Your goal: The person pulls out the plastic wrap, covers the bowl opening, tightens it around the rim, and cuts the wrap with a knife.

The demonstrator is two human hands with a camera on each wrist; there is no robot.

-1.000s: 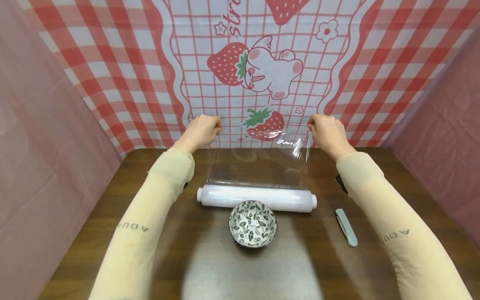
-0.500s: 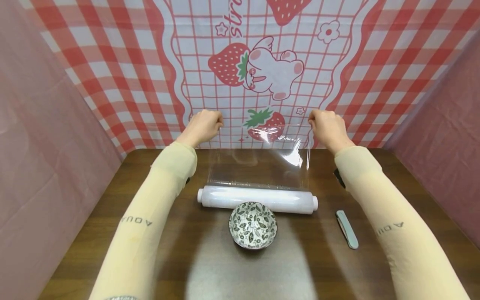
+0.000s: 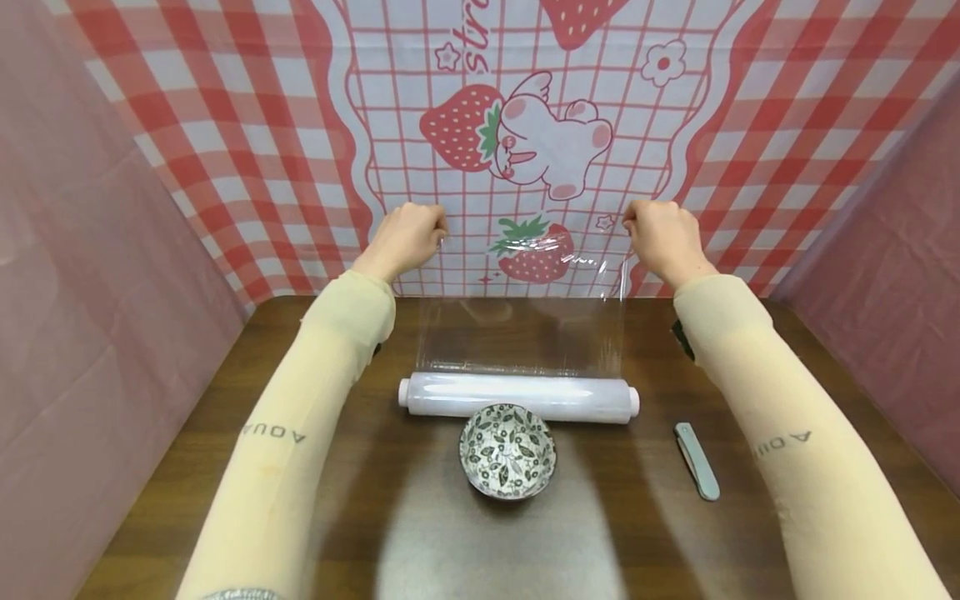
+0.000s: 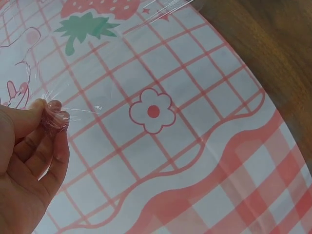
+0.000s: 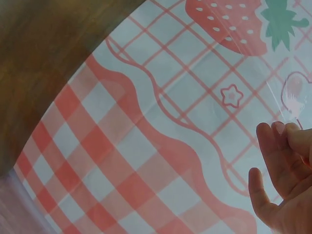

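Note:
A sheet of clear plastic wrap stretches up and away from a white roll of plastic wrap lying crosswise on the table. My left hand pinches one upper corner of the sheet; the left wrist view shows the film bunched between thumb and fingertips of that hand. The opposite corner is pinched by my right hand, whose thumb and fingers meet on the film in the right wrist view, the little finger held apart. In front of the roll stands a small bowl with a green leaf pattern.
To the right of the bowl lies a folded pale green knife-like tool on the wooden table. A strawberry-print cloth hangs behind the table's far edge. Pink cloths close in both sides.
Both hands have risen slightly and moved a little farther off, drawing the sheet of wrap higher. The roll, bowl and green tool keep their places on the table.

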